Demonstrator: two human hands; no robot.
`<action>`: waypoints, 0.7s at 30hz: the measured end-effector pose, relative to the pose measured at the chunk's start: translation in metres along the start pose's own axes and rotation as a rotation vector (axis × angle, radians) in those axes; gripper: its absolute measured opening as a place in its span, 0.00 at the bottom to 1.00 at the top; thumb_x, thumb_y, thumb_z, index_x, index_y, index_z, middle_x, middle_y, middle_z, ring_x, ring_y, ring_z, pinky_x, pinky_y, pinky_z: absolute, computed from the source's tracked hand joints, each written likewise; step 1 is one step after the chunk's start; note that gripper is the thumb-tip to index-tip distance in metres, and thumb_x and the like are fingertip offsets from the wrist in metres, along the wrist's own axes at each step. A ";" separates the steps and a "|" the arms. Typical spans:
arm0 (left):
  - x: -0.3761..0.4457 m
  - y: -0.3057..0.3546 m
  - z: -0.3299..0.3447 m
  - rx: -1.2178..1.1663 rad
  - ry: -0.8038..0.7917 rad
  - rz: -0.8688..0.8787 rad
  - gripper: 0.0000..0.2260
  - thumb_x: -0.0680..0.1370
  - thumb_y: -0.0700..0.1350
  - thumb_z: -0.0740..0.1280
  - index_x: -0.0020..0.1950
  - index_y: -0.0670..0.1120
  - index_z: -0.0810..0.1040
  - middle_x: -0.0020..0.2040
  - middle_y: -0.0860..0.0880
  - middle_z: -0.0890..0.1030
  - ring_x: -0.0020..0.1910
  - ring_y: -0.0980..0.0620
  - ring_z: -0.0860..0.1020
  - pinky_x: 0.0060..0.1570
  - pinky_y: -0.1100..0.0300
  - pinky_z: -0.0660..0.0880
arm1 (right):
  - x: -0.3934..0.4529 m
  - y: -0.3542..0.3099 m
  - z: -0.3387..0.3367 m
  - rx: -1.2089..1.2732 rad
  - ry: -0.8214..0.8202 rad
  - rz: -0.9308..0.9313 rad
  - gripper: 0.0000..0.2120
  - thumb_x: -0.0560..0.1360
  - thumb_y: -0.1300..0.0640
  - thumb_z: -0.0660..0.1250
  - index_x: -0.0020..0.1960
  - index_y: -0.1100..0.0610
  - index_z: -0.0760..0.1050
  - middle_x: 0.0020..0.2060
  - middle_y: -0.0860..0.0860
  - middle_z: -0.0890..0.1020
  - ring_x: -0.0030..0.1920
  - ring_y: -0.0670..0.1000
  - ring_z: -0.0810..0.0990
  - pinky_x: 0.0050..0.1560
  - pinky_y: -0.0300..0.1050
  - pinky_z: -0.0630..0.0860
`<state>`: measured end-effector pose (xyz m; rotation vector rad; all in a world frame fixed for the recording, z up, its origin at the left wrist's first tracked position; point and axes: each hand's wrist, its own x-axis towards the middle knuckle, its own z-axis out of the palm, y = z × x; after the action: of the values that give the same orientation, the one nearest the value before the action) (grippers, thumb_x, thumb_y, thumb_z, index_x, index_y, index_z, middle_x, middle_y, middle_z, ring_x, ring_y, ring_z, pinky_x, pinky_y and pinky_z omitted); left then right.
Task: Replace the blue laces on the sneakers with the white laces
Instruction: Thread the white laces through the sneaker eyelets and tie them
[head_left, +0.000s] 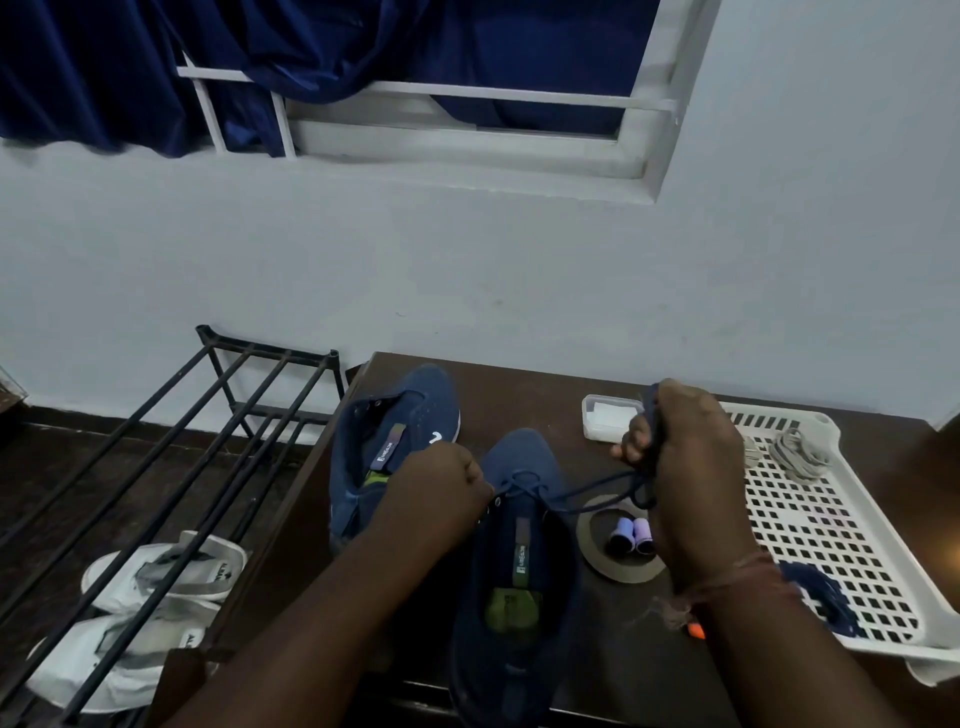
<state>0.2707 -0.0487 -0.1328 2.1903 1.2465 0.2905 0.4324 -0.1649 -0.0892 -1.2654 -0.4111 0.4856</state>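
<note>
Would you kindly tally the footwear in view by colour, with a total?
Navy blue fabric sneakers on the dark brown table: 2
White shoes on the floor under the black metal rack: 2
Total: 4

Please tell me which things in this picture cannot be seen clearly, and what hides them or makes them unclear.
Head view only:
- blue lace: its gathered part disappears inside the right hand.
- near sneaker: the heel is cut off by the bottom edge; the left hand covers its left eyelets.
- far sneaker: tongue label too small to read.
- white laces in the tray: blurred, their number is unclear.
- dark blue bundle: partly behind the right wrist.
</note>
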 end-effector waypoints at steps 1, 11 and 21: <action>-0.001 0.002 0.003 -0.006 0.011 0.029 0.04 0.75 0.45 0.68 0.40 0.49 0.79 0.41 0.52 0.80 0.43 0.52 0.79 0.45 0.59 0.76 | -0.001 0.004 -0.002 -0.241 0.025 -0.058 0.09 0.79 0.53 0.62 0.42 0.56 0.72 0.31 0.50 0.75 0.30 0.49 0.72 0.37 0.47 0.72; 0.008 0.009 0.036 0.270 0.134 0.445 0.11 0.73 0.48 0.65 0.49 0.56 0.86 0.42 0.52 0.83 0.43 0.48 0.79 0.41 0.55 0.76 | -0.028 0.057 0.007 -1.299 -0.325 -0.120 0.16 0.75 0.48 0.67 0.61 0.49 0.76 0.56 0.53 0.74 0.57 0.53 0.76 0.56 0.48 0.75; -0.007 0.020 0.036 0.435 0.102 0.321 0.08 0.76 0.46 0.63 0.55 0.55 0.73 0.63 0.50 0.69 0.60 0.45 0.67 0.55 0.52 0.63 | -0.019 0.056 -0.001 -1.161 -0.216 -0.077 0.04 0.72 0.57 0.69 0.41 0.53 0.74 0.41 0.50 0.80 0.46 0.53 0.79 0.49 0.50 0.76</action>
<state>0.2975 -0.0759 -0.1492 2.7886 1.0812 0.2806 0.4103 -0.1634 -0.1442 -2.3035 -1.0011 0.3009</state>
